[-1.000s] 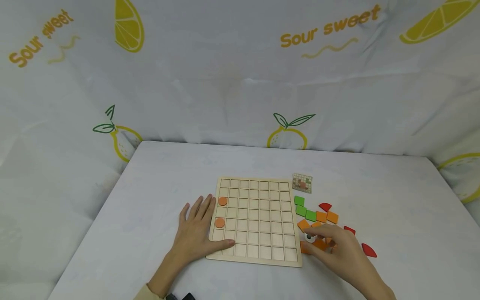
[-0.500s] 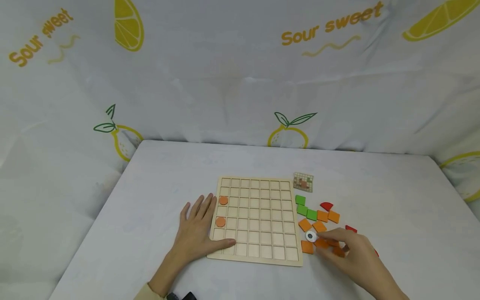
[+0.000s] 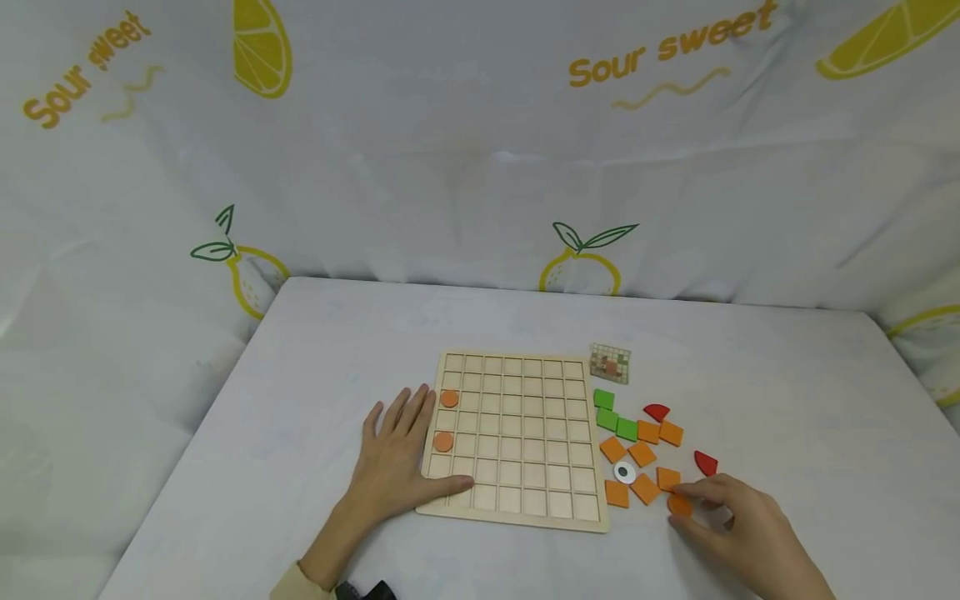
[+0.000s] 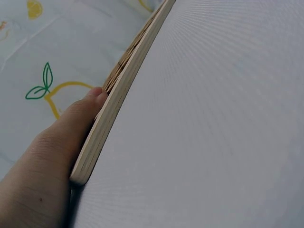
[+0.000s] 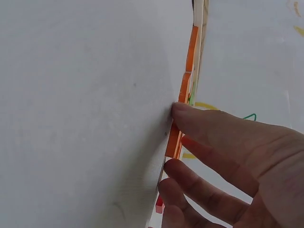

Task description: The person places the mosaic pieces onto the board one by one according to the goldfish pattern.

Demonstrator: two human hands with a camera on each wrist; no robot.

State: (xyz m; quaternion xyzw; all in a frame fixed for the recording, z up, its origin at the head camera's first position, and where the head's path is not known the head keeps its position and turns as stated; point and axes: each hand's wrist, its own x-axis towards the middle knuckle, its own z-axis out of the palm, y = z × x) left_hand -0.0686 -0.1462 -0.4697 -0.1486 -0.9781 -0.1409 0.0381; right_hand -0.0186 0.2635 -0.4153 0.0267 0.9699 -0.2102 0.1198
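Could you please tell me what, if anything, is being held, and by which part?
The right hand pinches an orange disc by its rim; the left hand only rests at the board's left edge.

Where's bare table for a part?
Free: white table left of the left hand, and right of the small grid-printed card. Crowded: right of the light wooden grid board, with orange squares, green squares, red wedges and the right hand.

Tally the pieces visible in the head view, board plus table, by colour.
Orange pieces: 10
Green pieces: 3
Red pieces: 2
White piece: 1
Total: 16
Anything hidden behind the right hand isn't counted.
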